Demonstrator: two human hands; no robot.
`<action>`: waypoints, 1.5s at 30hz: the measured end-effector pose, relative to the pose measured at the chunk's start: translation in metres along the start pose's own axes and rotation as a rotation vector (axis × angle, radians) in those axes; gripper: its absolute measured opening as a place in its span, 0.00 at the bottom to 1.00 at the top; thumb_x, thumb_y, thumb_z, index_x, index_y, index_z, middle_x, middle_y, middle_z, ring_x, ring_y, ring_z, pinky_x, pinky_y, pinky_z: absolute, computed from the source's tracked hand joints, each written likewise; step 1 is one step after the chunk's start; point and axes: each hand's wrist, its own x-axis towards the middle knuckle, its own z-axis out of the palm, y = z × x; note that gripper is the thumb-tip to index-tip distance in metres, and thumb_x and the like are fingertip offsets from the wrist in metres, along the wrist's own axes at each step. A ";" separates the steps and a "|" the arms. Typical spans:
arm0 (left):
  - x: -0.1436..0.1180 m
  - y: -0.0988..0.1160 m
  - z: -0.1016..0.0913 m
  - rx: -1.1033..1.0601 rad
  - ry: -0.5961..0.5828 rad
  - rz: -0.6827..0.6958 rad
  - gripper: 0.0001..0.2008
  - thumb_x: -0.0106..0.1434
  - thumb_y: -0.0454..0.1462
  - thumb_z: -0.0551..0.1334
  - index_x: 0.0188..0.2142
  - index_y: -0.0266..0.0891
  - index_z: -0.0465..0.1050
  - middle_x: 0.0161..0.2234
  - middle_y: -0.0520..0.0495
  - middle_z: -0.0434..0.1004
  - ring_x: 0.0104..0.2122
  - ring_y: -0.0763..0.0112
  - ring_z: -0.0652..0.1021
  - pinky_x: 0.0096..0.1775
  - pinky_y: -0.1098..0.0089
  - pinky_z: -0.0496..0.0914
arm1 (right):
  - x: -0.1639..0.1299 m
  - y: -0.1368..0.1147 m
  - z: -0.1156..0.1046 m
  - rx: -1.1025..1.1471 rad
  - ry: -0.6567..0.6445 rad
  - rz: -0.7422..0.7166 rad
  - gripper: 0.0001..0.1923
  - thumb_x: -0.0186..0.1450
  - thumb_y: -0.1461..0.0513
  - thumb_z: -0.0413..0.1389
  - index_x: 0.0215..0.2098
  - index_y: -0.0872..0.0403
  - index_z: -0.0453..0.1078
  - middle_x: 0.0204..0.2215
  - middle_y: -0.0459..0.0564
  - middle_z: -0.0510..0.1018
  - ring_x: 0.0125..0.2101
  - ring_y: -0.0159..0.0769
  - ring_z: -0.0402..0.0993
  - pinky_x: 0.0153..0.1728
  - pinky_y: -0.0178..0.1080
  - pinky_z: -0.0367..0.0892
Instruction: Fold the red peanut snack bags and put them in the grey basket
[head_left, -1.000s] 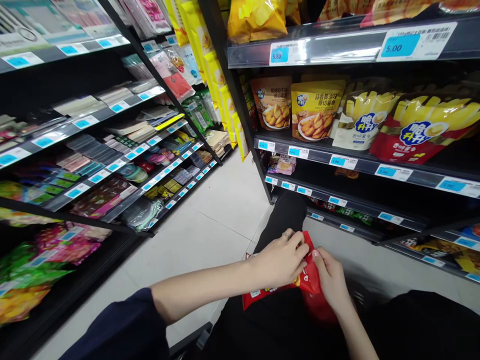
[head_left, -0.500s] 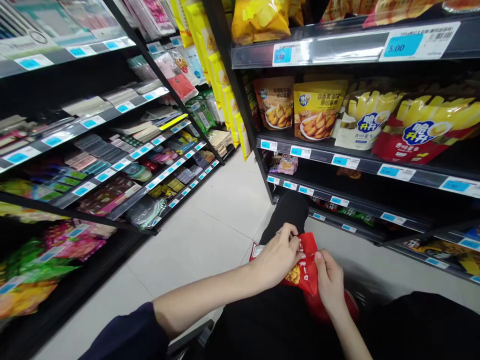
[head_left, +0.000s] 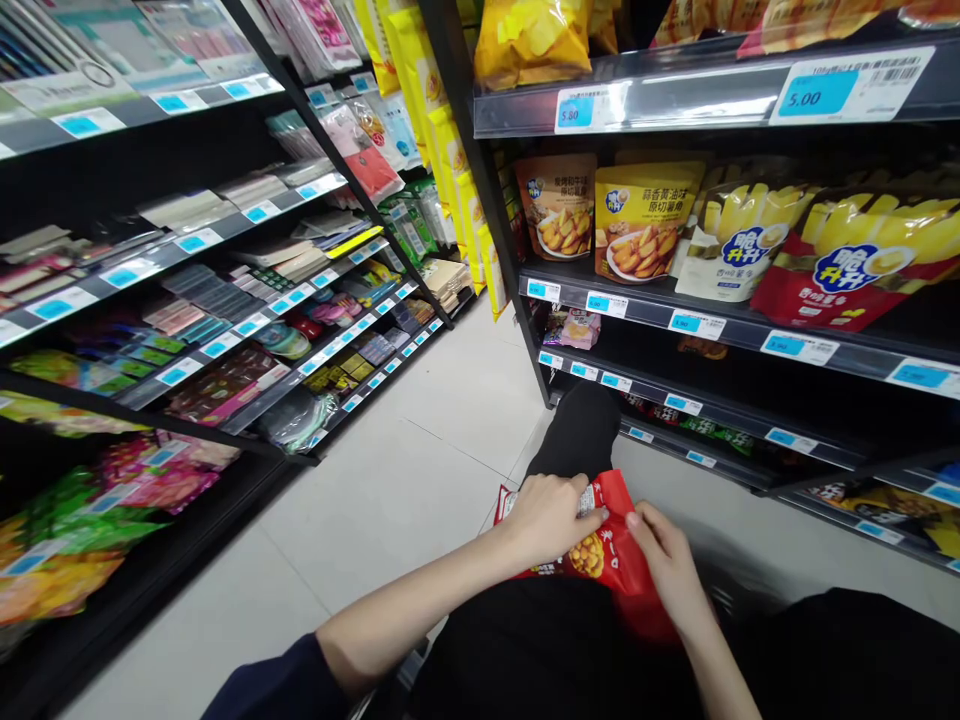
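A red snack bag with white lettering and a picture of golden snack pieces lies over my lap, against my dark trousers. My left hand reaches across its upper part, thumb pointing right and fingers bent over the far edge. The bag's right edge is pinched by my right hand, between thumb and bent fingers. More red packaging shows below my right wrist; whether it belongs to the same bag I cannot tell. My left palm hides the bag's middle.
On the right, a black shelf holds stand-up pouches, among them a yellow pouch and a red pouch. Stationery shelves run along the left. Yellow packets hang at the shelf's end. Pale floor tiles lie between.
My left fingers have gone from a raised pinch at the bag's top to lying flatter across it. More of the bag's snack picture shows. My right hand keeps its hold.
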 end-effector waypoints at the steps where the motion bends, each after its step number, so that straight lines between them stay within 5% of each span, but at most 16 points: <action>1: -0.001 0.002 0.001 0.018 0.014 -0.007 0.16 0.60 0.48 0.51 0.32 0.39 0.67 0.25 0.45 0.76 0.27 0.57 0.77 0.29 0.66 0.65 | 0.001 0.000 -0.002 -0.030 -0.029 0.011 0.17 0.59 0.50 0.51 0.23 0.54 0.60 0.19 0.42 0.63 0.22 0.30 0.58 0.23 0.31 0.57; 8: -0.011 0.008 0.003 0.028 0.070 0.020 0.16 0.59 0.48 0.53 0.34 0.38 0.67 0.27 0.45 0.75 0.29 0.58 0.77 0.30 0.65 0.67 | 0.006 0.011 0.006 0.094 0.071 0.103 0.19 0.57 0.48 0.53 0.20 0.55 0.61 0.17 0.43 0.65 0.21 0.31 0.60 0.23 0.32 0.58; 13: -0.022 -0.007 -0.010 -0.117 -0.011 0.191 0.25 0.56 0.46 0.58 0.50 0.38 0.60 0.40 0.44 0.75 0.37 0.59 0.75 0.36 0.64 0.68 | 0.005 0.006 0.010 0.127 0.110 0.133 0.21 0.57 0.46 0.52 0.23 0.56 0.66 0.19 0.46 0.70 0.21 0.33 0.63 0.23 0.33 0.60; 18: -0.025 -0.019 -0.008 -0.047 -0.016 0.329 0.23 0.63 0.40 0.51 0.56 0.33 0.54 0.48 0.38 0.70 0.42 0.59 0.74 0.42 0.62 0.68 | 0.007 -0.001 0.012 0.051 0.120 0.111 0.23 0.58 0.45 0.48 0.24 0.56 0.66 0.20 0.47 0.72 0.23 0.35 0.65 0.24 0.33 0.61; 29: -0.002 -0.042 0.011 -0.057 0.064 0.364 0.22 0.65 0.46 0.49 0.54 0.38 0.62 0.38 0.43 0.77 0.34 0.65 0.78 0.37 0.67 0.71 | 0.018 0.021 0.010 -0.092 0.158 0.118 0.28 0.59 0.42 0.45 0.30 0.57 0.71 0.25 0.51 0.77 0.27 0.39 0.69 0.28 0.35 0.63; 33: -0.001 -0.055 0.018 -0.085 0.140 0.431 0.19 0.65 0.44 0.49 0.51 0.40 0.67 0.40 0.43 0.77 0.39 0.65 0.77 0.42 0.65 0.70 | 0.022 0.030 0.010 -0.086 0.127 0.147 0.28 0.58 0.42 0.45 0.30 0.57 0.71 0.26 0.52 0.77 0.27 0.40 0.70 0.29 0.36 0.63; 38: -0.021 -0.068 0.017 -0.064 0.134 0.541 0.19 0.66 0.40 0.49 0.54 0.40 0.62 0.51 0.41 0.70 0.49 0.63 0.71 0.49 0.63 0.67 | 0.024 0.032 0.009 -0.075 0.095 0.182 0.29 0.57 0.41 0.45 0.27 0.56 0.70 0.24 0.52 0.77 0.27 0.41 0.70 0.28 0.37 0.63; 45: -0.063 -0.092 0.031 0.003 0.201 0.469 0.22 0.65 0.34 0.50 0.59 0.35 0.53 0.57 0.38 0.61 0.57 0.58 0.62 0.56 0.55 0.61 | 0.024 0.031 0.010 -0.101 0.100 0.185 0.28 0.57 0.39 0.44 0.23 0.54 0.66 0.23 0.51 0.76 0.25 0.39 0.69 0.25 0.35 0.61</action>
